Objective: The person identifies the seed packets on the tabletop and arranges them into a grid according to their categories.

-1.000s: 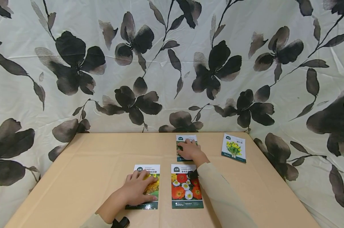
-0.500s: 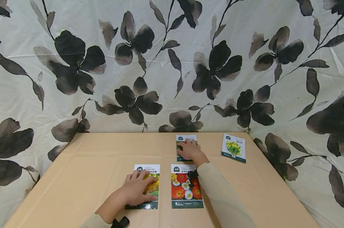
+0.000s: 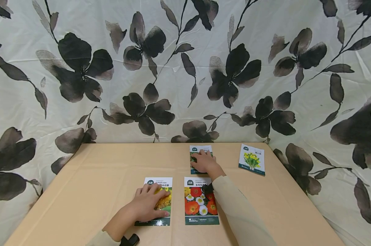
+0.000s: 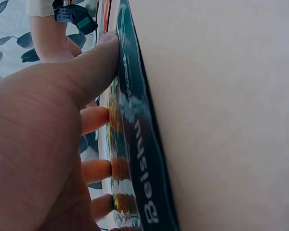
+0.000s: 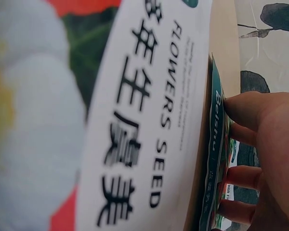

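Observation:
My left hand [image 3: 147, 204] rests on a flower seed packet [image 3: 164, 205] with a yellow bloom, its fingers spread. In the left wrist view, the thumb and fingertips touch the front of this packet [image 4: 147, 168] near its dark green band. Farther back, my right hand [image 3: 204, 162] lies on a smaller seed packet [image 3: 201, 148], hiding most of its picture. The right wrist view has those fingertips touching the packet [image 5: 213, 139]. Under the right forearm lies a poppy seed packet [image 3: 199, 206], red, orange and white, its upper right corner partly covered by a black wrist device.
At the back right, a slightly turned seed packet [image 3: 251, 160] with yellow flowers lies on the light brown table [image 3: 90, 191]. Behind the table hangs a white cloth [image 3: 179, 82] printed with dark flowers. A black wrist device [image 3: 130, 240] is on the left wrist.

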`<state>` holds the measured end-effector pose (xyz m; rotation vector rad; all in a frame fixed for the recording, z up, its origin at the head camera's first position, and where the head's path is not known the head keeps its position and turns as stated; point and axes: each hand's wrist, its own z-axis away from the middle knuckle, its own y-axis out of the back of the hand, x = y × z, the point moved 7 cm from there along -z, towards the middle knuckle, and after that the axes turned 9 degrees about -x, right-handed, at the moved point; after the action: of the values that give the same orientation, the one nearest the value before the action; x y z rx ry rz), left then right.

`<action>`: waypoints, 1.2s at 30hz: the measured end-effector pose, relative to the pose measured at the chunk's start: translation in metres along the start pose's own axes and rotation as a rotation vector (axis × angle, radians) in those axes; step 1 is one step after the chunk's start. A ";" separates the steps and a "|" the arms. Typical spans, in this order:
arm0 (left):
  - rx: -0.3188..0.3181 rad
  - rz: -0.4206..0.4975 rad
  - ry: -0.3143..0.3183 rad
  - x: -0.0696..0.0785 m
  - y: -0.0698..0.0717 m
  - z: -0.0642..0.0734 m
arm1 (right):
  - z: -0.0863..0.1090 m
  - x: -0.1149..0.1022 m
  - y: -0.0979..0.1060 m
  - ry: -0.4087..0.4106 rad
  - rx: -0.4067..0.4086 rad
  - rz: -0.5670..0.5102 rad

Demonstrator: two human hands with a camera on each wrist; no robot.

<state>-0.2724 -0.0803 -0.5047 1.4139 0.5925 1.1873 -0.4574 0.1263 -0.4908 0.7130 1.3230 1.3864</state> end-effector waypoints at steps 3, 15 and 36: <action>0.002 0.005 0.001 0.002 0.002 0.001 | 0.000 0.000 -0.001 -0.004 0.000 0.001; -0.036 -0.013 0.037 0.005 0.005 0.002 | -0.002 -0.008 -0.002 0.011 0.007 0.021; -0.045 -0.016 0.031 0.005 0.004 0.002 | -0.003 -0.024 -0.006 0.044 -0.003 0.018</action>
<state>-0.2696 -0.0773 -0.4990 1.3526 0.5943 1.2050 -0.4515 0.1021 -0.4918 0.6974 1.3513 1.4254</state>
